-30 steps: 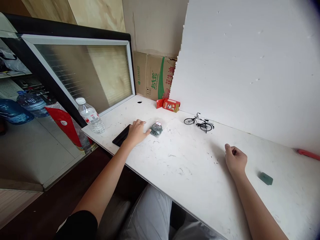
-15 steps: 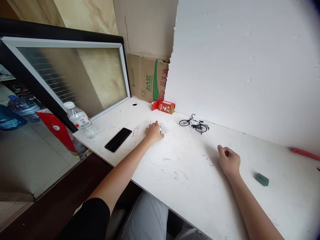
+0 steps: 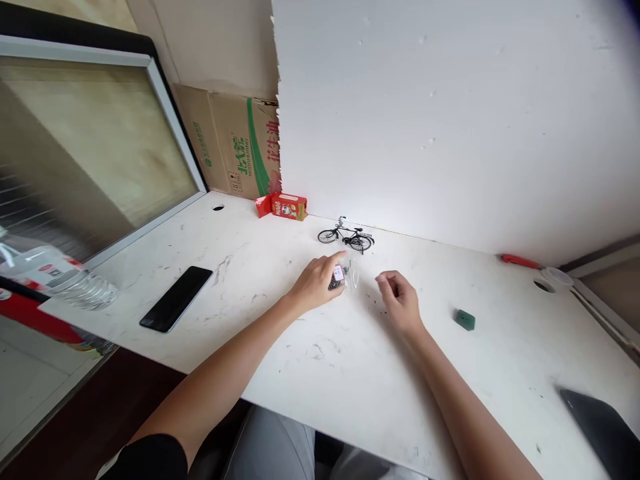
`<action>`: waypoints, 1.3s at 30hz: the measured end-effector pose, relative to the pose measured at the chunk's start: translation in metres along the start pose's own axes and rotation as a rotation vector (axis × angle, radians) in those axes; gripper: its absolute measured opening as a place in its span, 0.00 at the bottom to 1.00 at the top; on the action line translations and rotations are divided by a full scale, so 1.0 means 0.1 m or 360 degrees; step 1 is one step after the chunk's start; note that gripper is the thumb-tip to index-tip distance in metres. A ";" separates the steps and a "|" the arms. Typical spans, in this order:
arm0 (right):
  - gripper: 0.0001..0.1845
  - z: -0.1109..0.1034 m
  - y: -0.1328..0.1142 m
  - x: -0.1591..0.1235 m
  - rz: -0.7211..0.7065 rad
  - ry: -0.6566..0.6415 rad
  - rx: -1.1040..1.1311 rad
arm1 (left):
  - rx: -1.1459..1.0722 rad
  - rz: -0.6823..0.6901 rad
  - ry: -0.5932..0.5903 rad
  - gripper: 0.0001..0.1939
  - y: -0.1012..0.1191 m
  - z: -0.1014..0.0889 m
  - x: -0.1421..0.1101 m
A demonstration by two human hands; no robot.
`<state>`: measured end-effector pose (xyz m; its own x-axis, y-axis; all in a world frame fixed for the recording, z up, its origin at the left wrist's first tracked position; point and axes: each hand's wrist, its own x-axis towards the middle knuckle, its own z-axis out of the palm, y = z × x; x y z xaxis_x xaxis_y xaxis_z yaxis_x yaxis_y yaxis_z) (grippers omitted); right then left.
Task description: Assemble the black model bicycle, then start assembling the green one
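My left hand (image 3: pixel 316 281) grips a small clear plastic bag (image 3: pixel 354 275) between thumb and fingers. A white label with a red edge and dark contents show through at the fingertips; what is inside I cannot make out. Across a short gap to the right is my right hand (image 3: pixel 401 298), its fingers curled and the thumb against them. Whatever it may hold is hidden. Just behind both hands a small black model bicycle (image 3: pixel 347 237) stands upright near the wall panel. To the right of my right hand lies a small dark green block (image 3: pixel 465 320).
A black phone (image 3: pixel 176 299) lies on the left of the white table (image 3: pixel 320 380), near a clear water bottle (image 3: pixel 55 273). At the back are a red carton (image 3: pixel 289 207) and a cardboard box (image 3: pixel 235 143). A red-handled tool (image 3: pixel 520 261) and a dark flat object (image 3: pixel 603 433) lie at right.
My left hand has brought the small plastic bag rightward, closer to my right hand and in front of the model bicycle. The view has turned to the right. My right hand stays curled.
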<state>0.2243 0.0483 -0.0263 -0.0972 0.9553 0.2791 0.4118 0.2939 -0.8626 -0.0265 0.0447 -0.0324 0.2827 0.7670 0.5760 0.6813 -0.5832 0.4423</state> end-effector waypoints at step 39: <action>0.06 0.08 -0.32 -0.26 -0.0852 0.0553 -0.0123 | -0.1840 -0.0957 -0.0654 0.46 -0.12 -0.01 -0.14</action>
<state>0.2066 0.0142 -0.0091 -0.0137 0.6076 0.7941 0.4529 0.7119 -0.5368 -0.0389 0.0412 -0.0452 0.4623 0.8846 -0.0619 -0.1219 0.1325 0.9837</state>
